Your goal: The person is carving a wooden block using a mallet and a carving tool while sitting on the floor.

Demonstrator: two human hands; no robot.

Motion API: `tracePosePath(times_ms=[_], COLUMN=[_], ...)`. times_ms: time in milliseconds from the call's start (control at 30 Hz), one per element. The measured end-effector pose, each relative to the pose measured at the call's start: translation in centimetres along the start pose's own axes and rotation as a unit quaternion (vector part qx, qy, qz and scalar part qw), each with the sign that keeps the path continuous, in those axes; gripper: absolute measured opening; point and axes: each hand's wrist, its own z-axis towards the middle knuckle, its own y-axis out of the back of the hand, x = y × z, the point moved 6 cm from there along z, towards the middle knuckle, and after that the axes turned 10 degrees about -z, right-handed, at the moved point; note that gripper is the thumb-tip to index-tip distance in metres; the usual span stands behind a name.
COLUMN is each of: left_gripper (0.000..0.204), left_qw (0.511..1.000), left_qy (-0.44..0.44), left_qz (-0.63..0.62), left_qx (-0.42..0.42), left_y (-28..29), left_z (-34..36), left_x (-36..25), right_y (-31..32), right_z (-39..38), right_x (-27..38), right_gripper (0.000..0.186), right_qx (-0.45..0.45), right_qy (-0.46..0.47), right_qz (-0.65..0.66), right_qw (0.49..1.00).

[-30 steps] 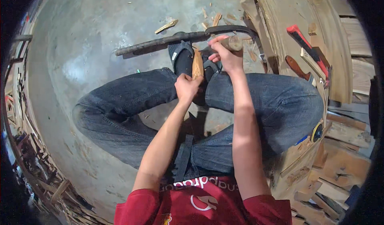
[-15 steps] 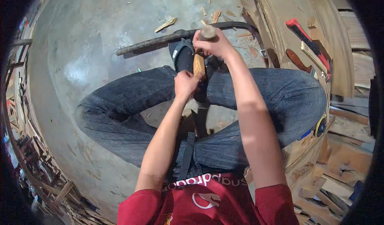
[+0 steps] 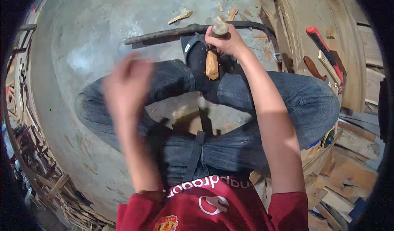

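A light-brown, faceted wooden block (image 3: 212,65), narrow and tapered, is between the person's two feet, and every place here is given from it. The right hand (image 3: 230,41) is just beyond the block's far end, its fingers curled around a pale, round-ended wooden handle (image 3: 220,28) that points up toward the camera; whatever the handle leads to below the fist is hidden, so whether it touches the block cannot be told. The left hand (image 3: 129,81) is well apart to the left of the block, raised over the left leg of the dark blue denim jeans (image 3: 287,103); it is blurred, and whether it is spread or curled cannot be told. Just left of the block is a black sandal (image 3: 188,47) on a dark-socked foot. Beyond the block, a long, dark, curved bar (image 3: 164,36) runs crosswise, and farther off is a pale wood splinter (image 3: 180,17). Well to the right of the block lie a red-and-black long-handled tool (image 3: 320,43) and a brown wooden tool handle (image 3: 313,67).
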Motion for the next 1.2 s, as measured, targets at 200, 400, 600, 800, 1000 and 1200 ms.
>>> tracePosePath(times_ms=[200, 400, 600, 800, 1000, 1200], left_gripper=[0.032, 0.034, 0.036, 0.054, 0.059, 0.055], left_qw=[0.9, 0.909, 0.917, 0.921, 0.936, 0.964], left_qy=[0.134, 0.378, 0.093, 0.148, 0.271, 0.224], left_qz=[-0.152, 0.109, -0.047, 0.008, -0.116, -0.106], left_qx=[-0.387, -0.141, -0.385, 0.36, 0.191, 0.094], left_y=[29.2, 10.7, 15.1, -7.8, -25.9, -26.0], left_z=[-6.6, -17.9, -14.4, -6.6, -4.8, -5.2], left_x=[25.6, 47.6, 22.4, -1.2, 5.0, 5.7], right_y=[-0.5, -0.9, -0.7, -0.6, -0.6, -0.6], right_z=[-0.7, -1.1, -2.5, -2.0, -1.8, -2.2], right_x=[1.0, 1.3, 0.4, -0.2, -0.9, -1.1], right_gripper=[0.027, 0.021, 0.015, 0.012, 0.013, 0.014], right_qx=[0.002, 0.007, 0.003, 0.015, 0.022, 0.016], right_qy=[0.039, 0.031, -0.015, -0.019, -0.017, -0.001], right_qz=[-0.066, -0.024, 0.064, 0.106, 0.074, 0.106], right_qw=[0.997, 0.999, 0.998, 0.994, 0.997, 0.994])
